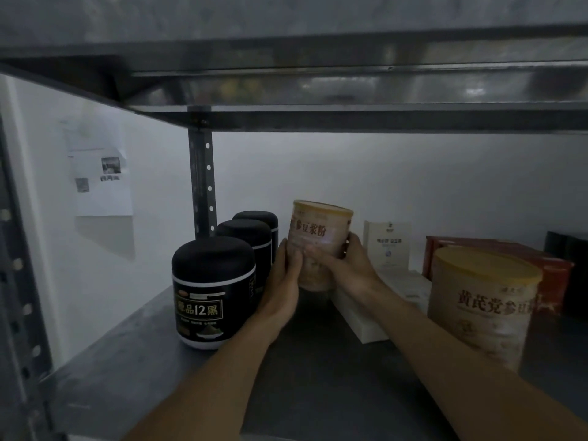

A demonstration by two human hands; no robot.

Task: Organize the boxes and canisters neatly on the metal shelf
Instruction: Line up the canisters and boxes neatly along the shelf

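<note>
A beige canister with a yellow lid (319,233) stands tilted slightly at the middle of the metal shelf (133,361). My left hand (283,281) grips its left side and my right hand (346,265) wraps its right side and front. Three black jars stand in a row to the left: the nearest black jar (213,294), a second black jar (246,238) behind it and a third black jar (259,219) at the back. A second beige canister (480,307) stands at the near right.
A flat white box (366,319) lies right of my hands, with an upright white box (386,243) behind it. A red box (553,265) and a dark box (569,259) sit at the far right. The upper shelf (350,117) hangs low overhead. A slotted post (202,173) rises behind the jars.
</note>
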